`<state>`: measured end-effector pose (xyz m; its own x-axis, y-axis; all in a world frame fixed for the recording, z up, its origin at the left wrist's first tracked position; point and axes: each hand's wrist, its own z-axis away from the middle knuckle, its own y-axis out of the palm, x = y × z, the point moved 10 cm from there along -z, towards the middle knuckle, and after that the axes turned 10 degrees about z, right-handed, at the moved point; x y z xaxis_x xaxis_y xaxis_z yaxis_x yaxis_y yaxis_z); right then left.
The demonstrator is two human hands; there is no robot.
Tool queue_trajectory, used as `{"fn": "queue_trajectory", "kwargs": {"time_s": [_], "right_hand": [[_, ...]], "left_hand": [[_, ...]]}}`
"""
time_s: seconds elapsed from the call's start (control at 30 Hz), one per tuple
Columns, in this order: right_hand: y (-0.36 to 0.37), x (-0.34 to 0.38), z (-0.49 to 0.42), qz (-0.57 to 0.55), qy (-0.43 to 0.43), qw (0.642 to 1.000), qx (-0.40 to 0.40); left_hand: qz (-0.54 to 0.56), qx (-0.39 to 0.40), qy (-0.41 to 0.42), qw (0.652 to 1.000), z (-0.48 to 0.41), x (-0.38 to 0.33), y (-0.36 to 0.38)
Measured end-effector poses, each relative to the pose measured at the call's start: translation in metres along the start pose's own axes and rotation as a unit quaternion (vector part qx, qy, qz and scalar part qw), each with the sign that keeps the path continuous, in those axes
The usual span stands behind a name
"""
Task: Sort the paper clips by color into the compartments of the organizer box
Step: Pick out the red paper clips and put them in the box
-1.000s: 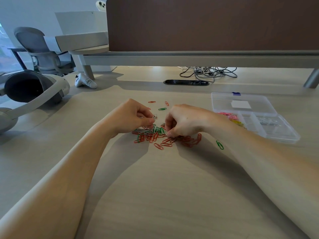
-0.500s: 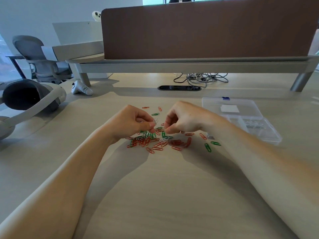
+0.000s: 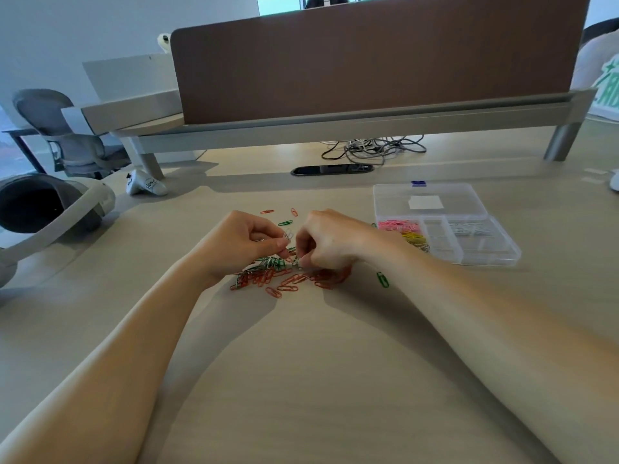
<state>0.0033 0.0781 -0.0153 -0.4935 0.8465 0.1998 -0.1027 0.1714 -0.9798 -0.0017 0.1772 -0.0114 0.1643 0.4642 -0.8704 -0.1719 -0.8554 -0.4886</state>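
A heap of red and green paper clips [image 3: 278, 276] lies on the desk in front of me. My left hand [image 3: 241, 241] hovers over the heap's left side and pinches several white clips [image 3: 288, 234]. My right hand [image 3: 330, 242] reaches down into the heap, its fingertips pinching a pale clip [image 3: 296, 261]. To the right sits the clear organizer box [image 3: 492, 259] with its lid open; pink clips [image 3: 398, 226], yellow clips [image 3: 413, 236] and white clips [image 3: 469, 228] lie in separate compartments. A lone green clip [image 3: 382, 279] lies beside my right forearm.
A VR headset [image 3: 50, 212] and a white controller [image 3: 144, 185] rest at the left. A brown desk divider [image 3: 368, 61] on a grey rail runs across the back, with tangled cables [image 3: 375, 149] beneath it. A few loose clips [image 3: 284, 223] lie beyond my hands. A person sits at the far right.
My right hand has come down from just above the heap and its fingertips now pinch a clip in it. My left hand has kept its hold on the white clips.
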Motion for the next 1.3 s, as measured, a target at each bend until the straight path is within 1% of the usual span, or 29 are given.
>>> {"fn": "queue_trajectory", "kwargs": {"time_s": [0.1, 0.23, 0.37, 0.5, 0.6, 0.67, 0.77, 0.9, 1.0, 1.07, 1.17, 1.3], "right_hand": [[-0.014, -0.008, 0.007, -0.048, 0.007, 0.999, -0.02], [-0.042, -0.04, 0.034, -0.081, 0.036, 0.995, -0.044], [-0.073, -0.111, 0.076, -0.091, 0.107, 0.986, -0.091], [-0.09, -0.193, 0.123, -0.069, 0.2, 0.966, -0.15], [-0.078, -0.228, 0.141, -0.047, 0.235, 0.961, -0.136], [-0.068, -0.242, 0.143, -0.05, 0.238, 0.961, -0.131], [-0.063, -0.254, 0.144, -0.086, 0.228, 0.956, -0.161], [-0.06, -0.251, 0.139, -0.118, 0.201, 0.955, -0.183], [-0.062, -0.254, 0.138, -0.137, 0.202, 0.946, -0.214], [-0.063, -0.257, 0.139, -0.146, 0.204, 0.943, -0.22], [-0.06, -0.257, 0.141, -0.139, 0.209, 0.946, -0.204], [-0.063, -0.261, 0.147, -0.161, 0.215, 0.94, -0.212]], "left_hand": [[0.008, 0.011, 0.011, 1.0, -0.002, -0.007, 0.003], [-0.033, 0.045, 0.039, 0.998, -0.013, -0.037, 0.024], [-0.072, 0.09, 0.085, 0.99, -0.037, -0.083, 0.071], [-0.108, 0.138, 0.124, 0.977, -0.068, -0.125, 0.138], [-0.139, 0.146, 0.143, 0.969, -0.091, -0.146, 0.181], [-0.168, 0.162, 0.15, 0.961, -0.102, -0.151, 0.203], [-0.216, 0.173, 0.151, 0.949, -0.113, -0.152, 0.222], [-0.249, 0.191, 0.14, 0.939, -0.119, -0.151, 0.23], [-0.275, 0.203, 0.139, 0.93, -0.12, -0.151, 0.234], [-0.279, 0.205, 0.14, 0.928, -0.12, -0.152, 0.236], [-0.275, 0.208, 0.139, 0.928, -0.119, -0.153, 0.238], [-0.237, 0.225, 0.128, 0.936, -0.119, -0.152, 0.238]]}}
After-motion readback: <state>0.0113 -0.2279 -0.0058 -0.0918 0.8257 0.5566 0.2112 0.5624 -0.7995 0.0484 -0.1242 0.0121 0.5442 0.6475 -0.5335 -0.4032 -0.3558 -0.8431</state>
